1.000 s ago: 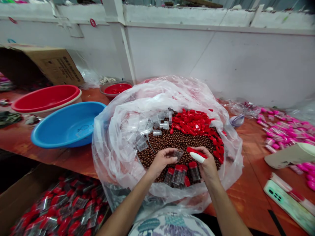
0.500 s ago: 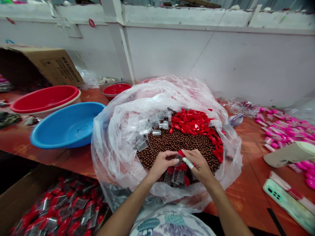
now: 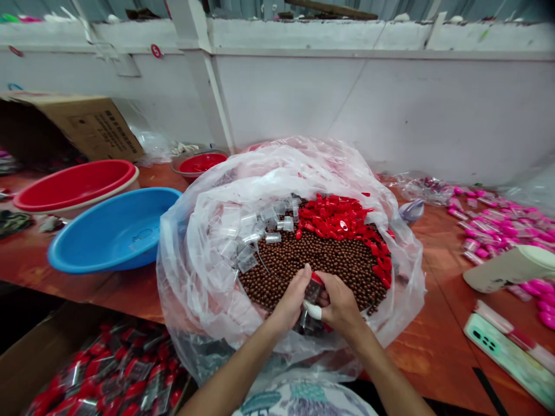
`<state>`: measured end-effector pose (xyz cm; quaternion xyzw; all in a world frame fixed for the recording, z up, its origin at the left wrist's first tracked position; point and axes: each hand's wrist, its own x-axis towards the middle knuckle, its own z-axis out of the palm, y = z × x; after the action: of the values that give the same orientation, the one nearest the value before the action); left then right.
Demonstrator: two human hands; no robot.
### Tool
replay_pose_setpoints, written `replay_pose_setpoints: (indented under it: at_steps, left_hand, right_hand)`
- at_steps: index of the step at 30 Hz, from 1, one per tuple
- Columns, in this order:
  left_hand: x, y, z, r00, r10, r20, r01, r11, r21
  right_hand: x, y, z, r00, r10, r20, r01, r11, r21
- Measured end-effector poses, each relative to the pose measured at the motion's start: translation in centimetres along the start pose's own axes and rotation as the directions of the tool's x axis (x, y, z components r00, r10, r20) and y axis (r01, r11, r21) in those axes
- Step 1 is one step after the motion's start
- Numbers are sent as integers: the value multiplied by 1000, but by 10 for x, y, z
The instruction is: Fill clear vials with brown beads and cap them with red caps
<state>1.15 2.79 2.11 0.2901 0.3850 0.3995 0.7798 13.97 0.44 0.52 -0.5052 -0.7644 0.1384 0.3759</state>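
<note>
1. most of the small clear container (image 3: 312, 292) is covered by fingers; its red cap (image 3: 318, 278) shows at the far end, though whether it is fully seated is hard to tell.
2. more containers (image 3: 309, 325) lie just below the hands, largely hidden by them, so their number is unclear.
3. the carton of red-capped containers (image 3: 125, 375) at the near left is cut off by the bottom edge, and the phone (image 3: 505, 349) by the right edge.
4. the left hand (image 3: 290, 303) has its grip closed on the container's left side, thumb pointing up.
5. the right hand (image 3: 340, 303) grasps the same container from the right, its white-covered thumb (image 3: 313, 311) low against it.
6. the held container is above the near part of the brown beads (image 3: 312, 251), inside the open plastic bag (image 3: 186, 277) on the table (image 3: 433, 329).
</note>
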Motion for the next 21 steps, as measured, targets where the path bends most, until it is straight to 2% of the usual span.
replay_pose_setpoints:
  at_steps: [3,5,8,12,15,16,17,18,21]
  left_hand:
    - [2,-7,1,1000,10,-27,-10,1000,-6]
    - [2,-8,-2,1000,6,-30,-6,1000,-15]
    - [0,-3,-5,1000,19,-5,-19,999,-26]
    - [-5,3,-5,998,-15,63,17,999,-30]
    - [-7,2,-3,996,-14,89,16,1000,-27]
    - [-7,2,-3,996,-10,92,13,1000,-24]
    - [-7,1,-3,996,-11,93,13,1000,-17]
    - [-7,0,-2,996,-16,90,16,1000,-6]
    - [-6,-1,-2,999,-16,52,14,999,37]
  right_hand:
    - [-4,2,-2,995,61,82,-66,996,65]
    - [-8,4,-5,977,160,139,-183,967,179]
    - [-13,7,-11,923,349,160,-384,837,389]
    - [-15,4,-12,852,508,123,-486,683,545]
    - [-12,-1,-8,773,633,44,-497,561,662]
    - [-11,-3,-7,761,648,27,-484,540,689]
    - [-10,-4,-6,768,640,16,-470,546,694]
    - [-9,-6,-5,795,606,7,-455,589,668]
    - [-8,-10,-5,932,361,11,-332,844,421]
